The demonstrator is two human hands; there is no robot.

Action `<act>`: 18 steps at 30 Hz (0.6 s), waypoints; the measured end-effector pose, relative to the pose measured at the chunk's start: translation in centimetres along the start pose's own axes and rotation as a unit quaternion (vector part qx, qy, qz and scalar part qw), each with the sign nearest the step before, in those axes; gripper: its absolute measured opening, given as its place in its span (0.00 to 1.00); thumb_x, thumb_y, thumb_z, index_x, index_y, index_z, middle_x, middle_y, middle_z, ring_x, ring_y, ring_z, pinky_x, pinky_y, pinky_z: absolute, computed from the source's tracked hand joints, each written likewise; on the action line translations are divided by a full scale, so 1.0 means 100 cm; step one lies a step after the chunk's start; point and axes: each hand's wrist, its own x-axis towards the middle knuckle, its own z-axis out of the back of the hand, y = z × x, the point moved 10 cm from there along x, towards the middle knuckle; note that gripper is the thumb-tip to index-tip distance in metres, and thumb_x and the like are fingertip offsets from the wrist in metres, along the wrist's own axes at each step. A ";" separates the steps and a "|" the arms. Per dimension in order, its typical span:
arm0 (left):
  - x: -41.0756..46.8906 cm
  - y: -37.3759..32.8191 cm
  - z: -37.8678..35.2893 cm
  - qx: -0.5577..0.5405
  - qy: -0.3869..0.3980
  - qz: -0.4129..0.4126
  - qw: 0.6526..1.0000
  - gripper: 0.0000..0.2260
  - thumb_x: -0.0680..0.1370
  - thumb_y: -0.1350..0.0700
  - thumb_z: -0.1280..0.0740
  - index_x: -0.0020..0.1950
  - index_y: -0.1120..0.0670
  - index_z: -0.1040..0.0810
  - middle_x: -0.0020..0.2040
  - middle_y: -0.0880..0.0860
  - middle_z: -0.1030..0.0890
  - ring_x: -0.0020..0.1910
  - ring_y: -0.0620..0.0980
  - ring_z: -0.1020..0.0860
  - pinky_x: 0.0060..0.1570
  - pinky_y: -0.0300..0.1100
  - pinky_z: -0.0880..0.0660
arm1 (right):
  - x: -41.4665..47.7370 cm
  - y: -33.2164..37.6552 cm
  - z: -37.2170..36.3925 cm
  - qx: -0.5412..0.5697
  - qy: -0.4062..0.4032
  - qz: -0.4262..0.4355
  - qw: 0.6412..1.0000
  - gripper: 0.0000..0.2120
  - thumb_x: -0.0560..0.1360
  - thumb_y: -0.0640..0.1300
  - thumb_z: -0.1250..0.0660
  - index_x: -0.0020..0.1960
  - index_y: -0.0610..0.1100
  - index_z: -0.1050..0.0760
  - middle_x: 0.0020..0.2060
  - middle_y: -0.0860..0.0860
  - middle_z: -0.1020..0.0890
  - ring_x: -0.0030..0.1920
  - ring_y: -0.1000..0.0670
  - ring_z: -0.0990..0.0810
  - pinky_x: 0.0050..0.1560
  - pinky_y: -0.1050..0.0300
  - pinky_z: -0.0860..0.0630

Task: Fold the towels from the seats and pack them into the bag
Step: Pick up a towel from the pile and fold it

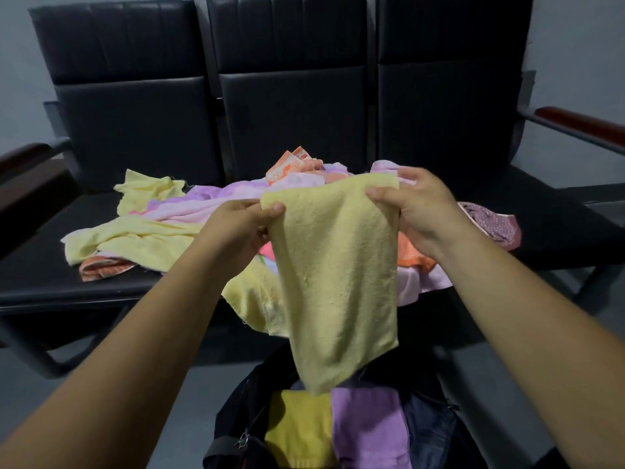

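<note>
1. The left hand pinches one top corner of a pale yellow towel between thumb and curled fingers; the fingers behind the cloth are hidden.
2. The right hand grips the other top corner, thumb on the near face, the remaining fingers partly covered by the fabric.
3. The towel hangs in the air in front of the front edge of the middle seat, its lower corner dangling just above the open black bag.
4. Inside the bag lie a folded yellow towel and a folded purple towel side by side; both are cut off by the bottom edge of the view, as is the bag. Dark blue fabric beside them is too dim to identify.
5. A loose pile of towels in yellow, lilac, pink and orange covers the middle seat. The held towel and both hands hide its centre.
6. A patterned pink cloth peeks out at the pile's right edge, behind the right wrist.
7. The wooden armrest runs off the right side.
</note>
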 end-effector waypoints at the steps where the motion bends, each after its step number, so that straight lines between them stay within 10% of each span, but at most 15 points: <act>1: 0.006 0.001 -0.001 -0.015 -0.004 0.015 1.000 0.05 0.80 0.65 0.33 0.53 0.65 0.20 0.44 0.56 0.14 0.43 0.51 0.16 0.43 0.39 0.18 | 0.007 -0.003 -0.007 0.029 0.011 -0.028 0.999 0.16 0.74 0.34 0.26 0.60 0.33 0.24 0.46 0.44 0.15 0.46 0.48 0.14 0.47 0.54 0.16; 8: 0.081 -0.098 -0.008 -0.063 -0.062 -0.076 0.993 0.03 0.78 0.63 0.30 0.52 0.59 0.20 0.41 0.57 0.16 0.39 0.52 0.17 0.41 0.46 0.18 | 0.102 0.066 -0.042 0.029 -0.008 -0.042 0.999 0.04 0.76 0.33 0.29 0.43 0.35 0.21 0.36 0.42 0.15 0.37 0.44 0.13 0.38 0.50 0.17; 18: 0.122 -0.148 0.001 -0.053 -0.037 -0.177 0.982 0.13 0.77 0.68 0.31 0.61 0.60 0.22 0.54 0.60 0.16 0.48 0.54 0.16 0.47 0.48 0.18 | 0.145 0.118 -0.053 0.072 0.032 0.083 0.993 0.13 0.76 0.30 0.35 0.59 0.38 0.20 0.50 0.39 0.14 0.50 0.40 0.14 0.52 0.44 0.17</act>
